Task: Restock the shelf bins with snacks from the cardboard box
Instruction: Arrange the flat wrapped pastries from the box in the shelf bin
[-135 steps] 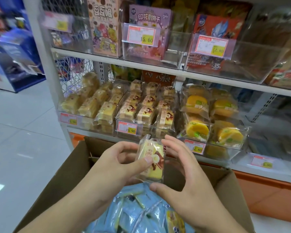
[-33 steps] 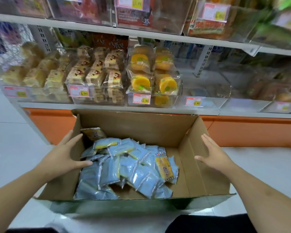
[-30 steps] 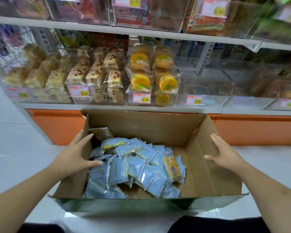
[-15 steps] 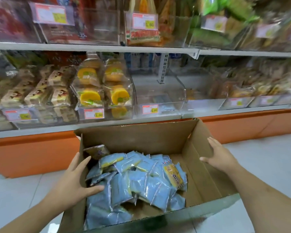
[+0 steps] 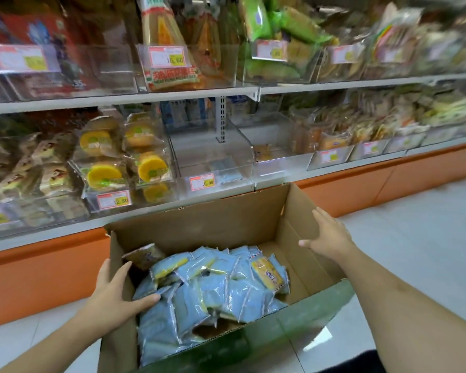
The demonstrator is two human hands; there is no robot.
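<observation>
My left hand (image 5: 113, 293) and right hand (image 5: 326, 236), fingers spread, grip the cardboard box (image 5: 213, 224) walls; blue snack packs (image 5: 213, 289) inside, near-empty clear bin (image 5: 213, 157) just behind, cake bins (image 5: 124, 160) beside.

Cardboard box (image 5: 226, 224): matt brown corrugated board, near flap glossy green. Snack packets (image 5: 213, 286): shiny crinkled pale-blue plastic film. Shelf bins (image 5: 215, 157): clear, glossy rigid plastic with paper price labels (image 5: 201, 181). Shelf (image 5: 172, 96): smooth grey-white painted metal, orange base panel. Floor (image 5: 414, 238): glossy pale tile.
</observation>
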